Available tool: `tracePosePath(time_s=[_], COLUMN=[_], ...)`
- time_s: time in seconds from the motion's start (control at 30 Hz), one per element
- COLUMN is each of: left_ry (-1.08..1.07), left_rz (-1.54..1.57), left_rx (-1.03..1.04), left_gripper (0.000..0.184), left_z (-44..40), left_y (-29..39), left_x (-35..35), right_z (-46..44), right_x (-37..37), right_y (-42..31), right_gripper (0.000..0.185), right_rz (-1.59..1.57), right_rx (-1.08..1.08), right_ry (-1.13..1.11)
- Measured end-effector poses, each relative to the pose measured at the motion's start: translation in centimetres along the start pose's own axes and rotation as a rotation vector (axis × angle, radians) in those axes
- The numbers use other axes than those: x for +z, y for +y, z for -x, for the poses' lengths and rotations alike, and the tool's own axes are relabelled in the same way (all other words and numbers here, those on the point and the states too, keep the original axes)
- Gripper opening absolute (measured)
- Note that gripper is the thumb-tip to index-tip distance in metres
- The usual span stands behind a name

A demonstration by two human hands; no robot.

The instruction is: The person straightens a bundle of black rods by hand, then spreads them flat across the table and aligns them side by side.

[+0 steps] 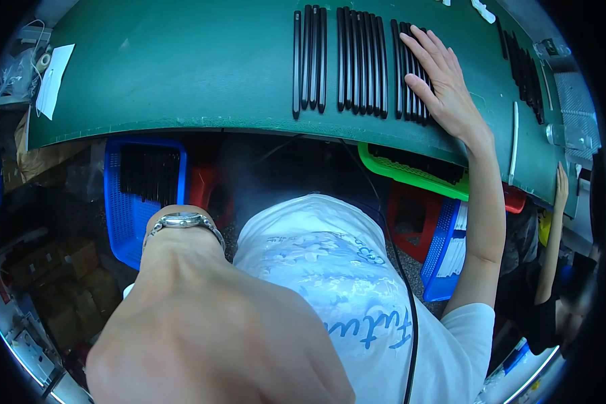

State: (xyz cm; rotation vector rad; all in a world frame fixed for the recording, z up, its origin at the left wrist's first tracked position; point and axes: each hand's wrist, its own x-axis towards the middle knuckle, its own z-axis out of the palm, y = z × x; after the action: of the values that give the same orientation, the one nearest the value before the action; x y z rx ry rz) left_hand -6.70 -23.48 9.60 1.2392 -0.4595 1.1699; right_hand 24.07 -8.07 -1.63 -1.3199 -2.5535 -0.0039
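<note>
My right hand (444, 84) lies flat, fingers spread, on the rightmost group of slim black pencil-like sticks (398, 74) with tapered ends. It partly covers them on the green tabletop (195, 67). To its left are two more groups, the middle sticks (362, 64) and the left sticks (310, 60), lined up side by side. Very close to the camera, my left hand (215, 337) looms large, with a metal wristwatch (184, 220) on its wrist. Its fingers fall outside the frame, so what they touch is hidden.
Below the table edge are a blue basket (114, 222) holding black sticks, a green basket (384, 167) and another blue basket (438, 286) with white items. A black cable (402, 269) hangs before my shirt. At right, a co-worker's hand (561, 185) touches the table near more black sticks (524, 71).
</note>
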Motion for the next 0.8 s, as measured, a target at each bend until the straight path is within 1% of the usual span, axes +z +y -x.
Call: tracePosePath(time_s=[0.1,0.2,0.23,0.3,0.37,0.4,0.47,0.53,0.57,0.67,0.7,0.8], left_ry=[0.005,0.015,0.025,0.047,0.086,0.112,0.14,0.103,0.011,-0.155,-0.159,-0.195], left_rz=[-0.039,-0.095,-0.133,-0.227,-0.393,-0.533,-0.942,-1.474,-1.704,-1.887,-1.782,-1.728], left_rx=[-0.027,-0.068,-0.082,-0.13,-0.196,-0.234,-0.336,-0.48,-0.551,-0.602,-0.649,-0.589], left_gripper=[0.029,0.029,0.029,0.029,0.03,0.03,0.03,0.032,0.045,0.062,0.071,0.068], left_z=[-0.1,-0.2,-0.3,-0.2,-0.2,-0.2,0.2,0.8,1.5,4.1,4.2,3.4], left_y=[0.3,0.8,1.1,1.7,2.3,2.2,1.4,-0.3,-0.8,-3.0,-3.4,-4.8], left_x=[-0.7,-1.7,-2.1,-3.5,-5.3,-6.4,-9.3,-12.2,-13.8,-17.4,-17.9,-18.8], right_z=[-0.3,-1.1,-1.4,-2.1,-2.6,-2.7,-3.0,-3.6,-3.9,-4.3,-4.4,-5.1], right_x=[-0.2,-0.4,-0.4,-0.5,-0.3,0.2,0.6,0.7,0.8,1.1,1.4,1.5], right_y=[0.0,0.2,0.4,0.6,1.0,1.2,1.5,1.4,1.1,0.4,0.2,-0.5], right_gripper=[0.058,0.057,0.058,0.06,0.061,0.061,0.061,0.061,0.06,0.06,0.061,0.061], right_rz=[-0.018,-0.11,-0.077,-0.066,-0.054,-0.049,-0.065,-0.108,-0.117,-0.103,-0.072,-0.016], right_rx=[0.001,0.023,0.004,0.015,0.023,0.024,0.024,0.017,0.009,-0.026,-0.044,-0.077], right_ry=[0.006,0.054,0.082,0.056,0.042,0.042,0.036,0.032,0.033,0.042,0.047,0.054])
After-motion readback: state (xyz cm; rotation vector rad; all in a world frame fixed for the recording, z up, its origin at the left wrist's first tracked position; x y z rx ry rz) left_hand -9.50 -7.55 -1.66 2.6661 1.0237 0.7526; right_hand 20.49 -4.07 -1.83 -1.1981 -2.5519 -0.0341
